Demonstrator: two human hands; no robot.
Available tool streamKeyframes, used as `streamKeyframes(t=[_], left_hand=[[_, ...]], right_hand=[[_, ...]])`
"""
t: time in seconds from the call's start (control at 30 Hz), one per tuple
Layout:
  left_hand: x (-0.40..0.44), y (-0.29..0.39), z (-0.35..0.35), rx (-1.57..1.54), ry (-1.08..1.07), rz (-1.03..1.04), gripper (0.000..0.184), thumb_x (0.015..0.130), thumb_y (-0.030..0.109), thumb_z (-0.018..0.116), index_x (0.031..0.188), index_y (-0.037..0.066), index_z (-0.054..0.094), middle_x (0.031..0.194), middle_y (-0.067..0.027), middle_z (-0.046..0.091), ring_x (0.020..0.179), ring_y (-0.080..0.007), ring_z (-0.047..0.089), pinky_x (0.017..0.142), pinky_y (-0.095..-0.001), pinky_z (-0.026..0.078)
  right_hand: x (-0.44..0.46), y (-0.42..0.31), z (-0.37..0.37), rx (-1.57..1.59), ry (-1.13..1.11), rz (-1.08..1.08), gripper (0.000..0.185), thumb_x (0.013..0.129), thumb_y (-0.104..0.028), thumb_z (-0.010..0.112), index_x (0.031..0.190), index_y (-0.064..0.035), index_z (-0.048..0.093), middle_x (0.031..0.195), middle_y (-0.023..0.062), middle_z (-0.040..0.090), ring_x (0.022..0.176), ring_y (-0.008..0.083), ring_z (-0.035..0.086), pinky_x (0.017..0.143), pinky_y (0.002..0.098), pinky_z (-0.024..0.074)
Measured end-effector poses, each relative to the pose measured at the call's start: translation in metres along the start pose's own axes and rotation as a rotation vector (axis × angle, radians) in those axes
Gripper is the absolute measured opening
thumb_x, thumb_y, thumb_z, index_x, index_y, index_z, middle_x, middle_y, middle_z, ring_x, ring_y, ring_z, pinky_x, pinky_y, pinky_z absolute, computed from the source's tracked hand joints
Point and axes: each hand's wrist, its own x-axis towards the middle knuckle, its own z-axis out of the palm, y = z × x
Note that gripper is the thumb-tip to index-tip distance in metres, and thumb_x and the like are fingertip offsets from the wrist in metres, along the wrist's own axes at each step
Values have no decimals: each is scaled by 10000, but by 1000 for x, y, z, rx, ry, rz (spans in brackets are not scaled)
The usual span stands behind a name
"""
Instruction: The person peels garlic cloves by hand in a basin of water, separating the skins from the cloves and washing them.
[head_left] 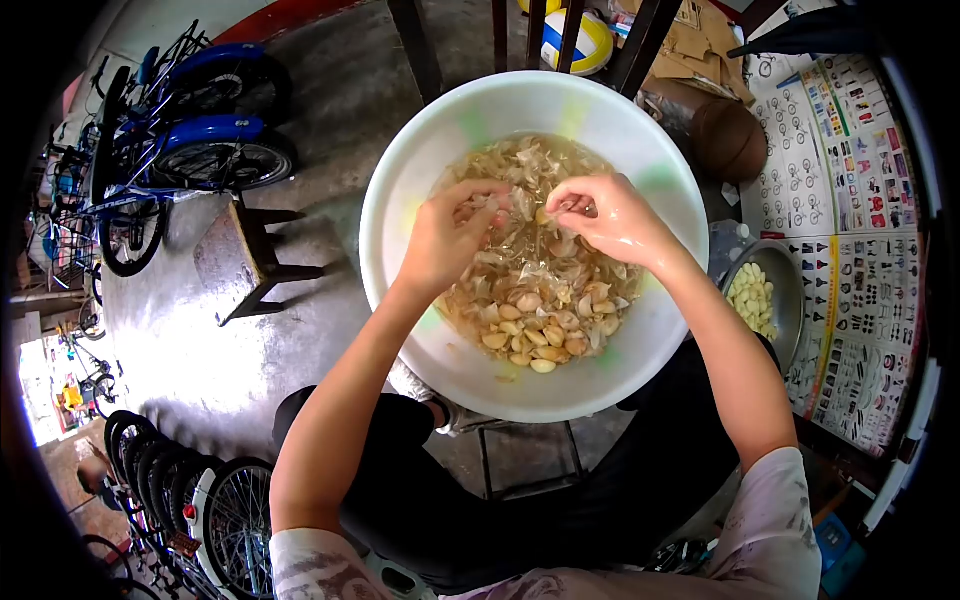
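Observation:
A large white plastic basin [400,215] holds water, loose garlic skins [535,270] and unpeeled garlic cloves [540,340] gathered at its near side. Over the basin's left half, my left hand [455,228] has its fingers curled around pale, papery skin. My right hand [608,218] faces it, thumb and fingers pinched together; a small yellowish clove shows at the fingertips, partly hidden. Both hands are wet and just above the floating skins. To the right, a metal bowl [790,300] contains peeled garlic cloves [752,300].
A small wooden stool [225,255] stands on the concrete floor at left, near parked blue bicycles [210,130]. Several tyres [150,460] line the lower left. Dark chair bars [500,35], a volleyball [580,45] and a brown basketball [728,140] lie beyond the basin. Printed poster sheets [850,240] cover the right side.

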Motion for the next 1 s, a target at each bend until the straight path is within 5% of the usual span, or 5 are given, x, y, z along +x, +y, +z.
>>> streamKeyframes(t=[0.2,0.3,0.53,0.8,1.0], left_hand=[[-6,-18,-5,1236,111,636,351,898,114,666,1242,62,619,1042,-92,688,893,-138,650,770,-270,529],[-3,1,10,1095,150,831,380,880,139,697,1239,36,625,944,-95,705,827,-149,669,775,-284,541],[8,3,12,226,-16,65,265,944,41,589,1199,-10,641,880,-81,701,819,-106,668,713,-248,554],[12,-7,8,96,108,71,225,858,41,679,1074,-20,667,866,-116,714,784,-141,695,639,-275,542],[9,-2,18,312,177,339,157,776,23,712,930,-10,711,884,-138,716,754,-210,675,704,-312,540]], right_hand=[[6,1,1,160,-134,-2,130,850,60,604,924,-13,681,886,34,685,850,118,633,772,277,495],[8,-5,4,236,-144,15,144,844,74,591,916,-15,678,918,35,681,893,121,626,811,281,487],[8,-7,-1,388,-141,207,96,886,7,599,967,-35,629,981,2,621,911,88,583,820,251,477],[-7,9,14,-849,179,-343,163,824,-104,713,980,-56,712,1214,24,617,1011,240,624,926,409,495],[1,-18,26,137,198,-81,183,815,-107,740,960,-12,680,914,91,658,708,219,664,673,335,531]])
